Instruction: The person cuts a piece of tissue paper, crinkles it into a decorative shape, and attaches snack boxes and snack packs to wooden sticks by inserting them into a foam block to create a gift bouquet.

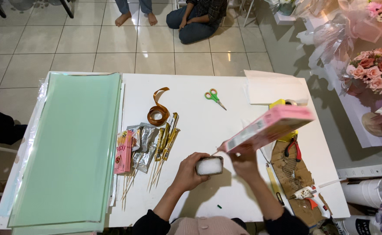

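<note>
Dark sleeves reach up from the near edge: the left hand (190, 172) grips a small foam block (209, 166), steadying it on the white counter (225, 117), while the right hand (244, 162), just beside it, clasps a pink box (267, 127) tilted up so its stick meets the foam. Left of the hands lie snack packets (149, 143); beyond, scissors (214, 97). Tiled floor, bouquets (373, 72) to the right.

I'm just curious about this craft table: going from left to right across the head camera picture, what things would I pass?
Green paper sheets → pink snack box → gold ribbon → green scissors → tilted pink box in the right hand → glue gun.
</note>
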